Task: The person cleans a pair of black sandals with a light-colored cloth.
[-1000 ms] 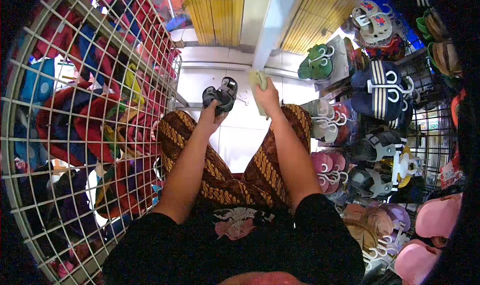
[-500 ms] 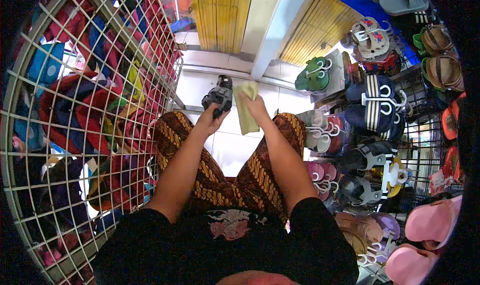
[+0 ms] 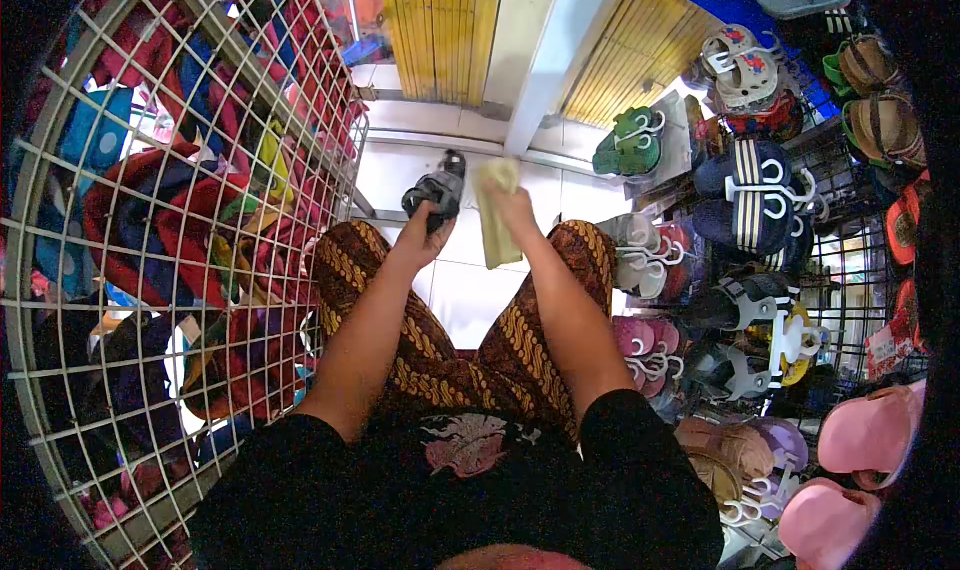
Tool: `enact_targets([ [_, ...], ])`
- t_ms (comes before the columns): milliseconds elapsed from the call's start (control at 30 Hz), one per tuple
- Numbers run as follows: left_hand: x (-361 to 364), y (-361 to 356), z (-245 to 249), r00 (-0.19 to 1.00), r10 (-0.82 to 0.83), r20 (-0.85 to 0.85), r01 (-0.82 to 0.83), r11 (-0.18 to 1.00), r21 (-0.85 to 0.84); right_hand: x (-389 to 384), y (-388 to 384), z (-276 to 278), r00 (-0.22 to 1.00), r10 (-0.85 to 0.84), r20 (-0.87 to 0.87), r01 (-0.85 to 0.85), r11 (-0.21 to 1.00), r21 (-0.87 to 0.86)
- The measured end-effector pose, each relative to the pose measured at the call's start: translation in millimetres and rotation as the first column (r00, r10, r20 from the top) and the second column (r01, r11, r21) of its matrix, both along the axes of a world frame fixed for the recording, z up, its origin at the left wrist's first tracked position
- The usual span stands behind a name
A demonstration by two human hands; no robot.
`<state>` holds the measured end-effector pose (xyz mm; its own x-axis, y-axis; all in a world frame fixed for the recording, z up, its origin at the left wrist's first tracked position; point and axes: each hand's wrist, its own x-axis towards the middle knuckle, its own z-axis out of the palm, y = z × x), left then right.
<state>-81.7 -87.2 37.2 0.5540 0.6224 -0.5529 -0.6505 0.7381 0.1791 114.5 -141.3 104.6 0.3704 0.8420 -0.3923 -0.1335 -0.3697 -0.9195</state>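
A black and grey sandal (image 3: 437, 192) is held over the white tiled floor by my left hand (image 3: 425, 238), its fingers wrapped round the lower end. To the right, my right hand (image 3: 512, 210) grips a pale yellow-green cloth (image 3: 496, 232) near its top, and the cloth hangs down beside the sandal. A small gap separates cloth and sandal. Both hands are in front of my knees, which are covered by brown patterned trousers (image 3: 420, 330).
A wire grid (image 3: 150, 370) with colourful goods behind it rises on the left. Sandals on white hangers, such as a navy striped pair (image 3: 745, 195) and a green pair (image 3: 632, 142), hang on the right. Beyond the floor stands a bamboo-like panel (image 3: 437, 35).
The sandal has shifted very slightly left and looks a little blurred at the top. The cloth has moved slightly to the right at its lower end. Both remain in the same hands.
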Motion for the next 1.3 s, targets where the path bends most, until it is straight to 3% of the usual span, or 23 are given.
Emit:
enact_targets([
  [100, 3, 0, 3, 0.999, 0.035, -0.037, -0.033, 0.998, 0.051, 10, 1, -4, 0.988, 0.079, 0.131, -0.083, 0.996, 0.026],
  [133, 0, 6, -3, 0.998, 0.065, -0.007, -0.065, 0.997, 0.051, 15, 10, -55, 0.943, 0.133, 0.307, -0.179, 0.976, 0.127],
  [167, -4, 9, -15, 0.995, 0.094, 0.023, -0.096, 0.994, 0.049, 9, 6, -50, 0.932, 0.144, 0.333, -0.185, 0.978, 0.093],
  [200, -5, 6, -33, 0.996, 0.024, -0.080, 0.006, 0.932, 0.363, -1, 1, -34, 0.919, 0.157, 0.362, -0.191, 0.980, 0.061],
  [233, -6, 3, -52, 0.980, 0.046, -0.196, 0.087, 0.778, 0.622, -10, -4, -12, 0.905, 0.170, 0.390, -0.196, 0.980, 0.028],
  [267, -5, -4, -40, 0.948, 0.071, -0.309, 0.190, 0.654, 0.733, -14, -6, 18, 0.963, 0.086, 0.255, -0.093, 0.996, 0.014],
  [333, 2, -4, -6, 0.998, -0.056, -0.025, 0.059, 0.984, 0.169, 1, 1, 3, 0.975, 0.042, 0.218, -0.052, 0.998, 0.044],
  [400, -1, -2, -33, 0.968, -0.031, -0.248, 0.169, 0.813, 0.557, 8, 5, -14, 0.971, 0.057, 0.230, -0.060, 0.998, 0.004],
  [467, -1, 0, -37, 0.955, -0.046, -0.292, 0.209, 0.803, 0.558, 3, -2, -5, 0.948, 0.110, 0.299, -0.122, 0.992, 0.023],
  [500, -1, -1, -20, 0.970, -0.094, -0.226, 0.177, 0.907, 0.383, 0, -5, -2, 0.933, 0.136, 0.332, -0.155, 0.987, 0.030],
  [533, 0, -2, -2, 0.981, -0.125, -0.151, 0.153, 0.970, 0.187, 2, -1, -12, 0.931, 0.009, 0.364, -0.045, 0.995, 0.091],
  [633, 1, -15, 31, 0.957, -0.046, -0.285, 0.162, 0.902, 0.400, 15, -1, 6, 0.975, -0.055, 0.214, 0.052, 0.998, 0.024],
  [667, 1, -14, 28, 0.957, -0.041, -0.286, 0.164, 0.892, 0.422, 16, 1, -4, 0.993, -0.031, 0.115, 0.017, 0.992, 0.121],
  [767, 0, -8, 20, 0.952, -0.049, -0.301, 0.195, 0.856, 0.479, 10, -3, -7, 0.926, 0.008, 0.376, -0.041, 0.996, 0.082],
  [800, 0, -13, 33, 0.947, -0.064, -0.315, 0.220, 0.843, 0.492, 13, -2, 4, 0.930, 0.004, 0.368, 0.022, 0.997, -0.068],
  [833, -1, -18, 44, 0.941, -0.080, -0.330, 0.247, 0.828, 0.504, 19, 0, -3, 0.945, -0.094, 0.313, 0.115, 0.992, -0.050],
  [900, 1, -22, 50, 0.939, -0.130, -0.317, 0.272, 0.845, 0.460, 30, 4, -9, 0.936, -0.295, 0.195, 0.305, 0.952, -0.026],
  [933, 1, -21, 47, 0.937, -0.169, -0.305, 0.295, 0.852, 0.432, 37, 4, -2, 0.938, -0.284, 0.197, 0.319, 0.931, -0.176],
  [1033, -2, -16, 29, 0.900, -0.169, -0.402, 0.349, 0.832, 0.432, 37, 6, -38, 0.962, -0.257, -0.088, 0.257, 0.966, -0.019],
  [1067, -8, -10, 1, 0.882, -0.137, -0.452, 0.366, 0.803, 0.470, 37, 10, -51, 0.973, -0.225, 0.052, 0.225, 0.974, -0.001],
  [1133, -13, -3, 7, 0.950, -0.163, -0.267, 0.243, 0.921, 0.303, 31, 9, -41, 0.972, -0.230, 0.046, 0.229, 0.973, 0.035],
  [1233, -24, 1, 15, 0.979, -0.149, -0.139, 0.185, 0.937, 0.298, 26, 4, -25, 0.973, -0.226, 0.049, 0.226, 0.974, 0.002],
  [1300, -44, 5, 19, 0.962, -0.104, -0.251, 0.158, 0.966, 0.204, 25, 2, -19, 0.972, -0.230, 0.059, 0.232, 0.972, -0.036],
])
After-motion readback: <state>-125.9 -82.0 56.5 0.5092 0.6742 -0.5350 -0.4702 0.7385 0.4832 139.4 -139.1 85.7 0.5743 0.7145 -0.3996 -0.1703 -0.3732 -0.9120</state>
